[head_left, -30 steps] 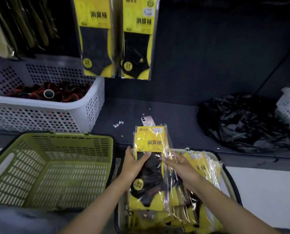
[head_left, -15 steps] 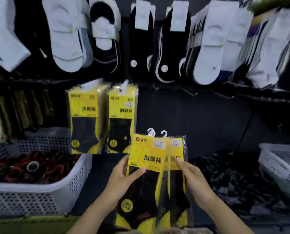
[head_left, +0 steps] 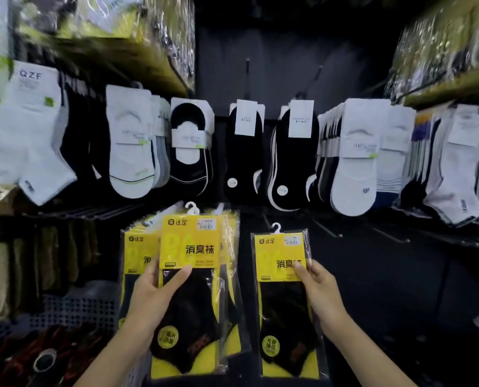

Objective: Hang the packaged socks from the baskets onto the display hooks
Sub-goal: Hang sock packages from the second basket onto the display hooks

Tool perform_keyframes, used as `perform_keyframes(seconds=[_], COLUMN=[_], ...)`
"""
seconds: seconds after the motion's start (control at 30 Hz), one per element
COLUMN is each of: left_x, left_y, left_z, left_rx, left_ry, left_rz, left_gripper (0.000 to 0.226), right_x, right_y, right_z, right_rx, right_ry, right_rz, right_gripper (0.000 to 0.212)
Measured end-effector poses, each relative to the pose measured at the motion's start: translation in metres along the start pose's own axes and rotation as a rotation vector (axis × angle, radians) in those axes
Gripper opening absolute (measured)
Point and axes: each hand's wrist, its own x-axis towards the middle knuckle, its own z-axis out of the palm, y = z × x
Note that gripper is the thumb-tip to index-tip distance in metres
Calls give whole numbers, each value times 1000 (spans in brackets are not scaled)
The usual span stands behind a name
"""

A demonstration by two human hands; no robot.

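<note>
Right hand [head_left: 320,291] pinches one pack [head_left: 283,255] by its right edge, thumb on the front, holding it up before the dark panel below the hung socks [head_left: 243,152]. Left hand [head_left: 151,300] grips the stack [head_left: 190,247] just beside it.

My tip: aim with the white loop [head_left: 276,227] (not the pack body). Keep it square to a bare hook [head_left: 336,233] and slide it right back so the plastic doesn't twist.

The hooks are thin, dark and blurry, so it's hard to tell which is free. No clue how many packs are in the stack.
</note>
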Motion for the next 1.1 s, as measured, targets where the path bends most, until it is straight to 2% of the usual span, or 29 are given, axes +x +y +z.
perform_keyframes(seconds=[0.2,0.37,0.43,0.5,0.6,0.67,0.73,0.8,0.87,0.93,1.1], left_x=[12,10,7,4,-3,-7,-11,-16,-20,-22,-21], left_y=[2,-3,-5,-7,-9,-11,-12,-12,-12,-12,-11], left_z=[-5,-5,-4,-4,-3,0,6,14,22,27,26], left_rx=[-6,-11,-7,-8,-12,-32,-41,-35,-36,-38,-49], left_ry=[13,5,-11,-26,-57,-86,-120,-152,-169,-173,-130], left_rz=[-12,-33,-45,-61,-83,-97,-104,-101,-103,-108,-83], left_gripper=[60,49,44,44,38,34,31,30,30,28,25], right_x=[19,40,45,45,34,20,5,-9,-20,-27,-29], right_y=[7,15,20,25,27,24,14,2,-10,-17,-15], right_z=[18,28,29,28,24,25,32,39,45,47,38], right_rx=[-41,15,34,40,30,58,86,80,65,56,96], right_ry=[29,131,194,291,416,330,111,-156,-340,-360,-179], right_rz=[57,222,275,299,277,232,193,167,144,120,52], right_gripper=[14,28,24,17,24,24,22,30,33,30,22])
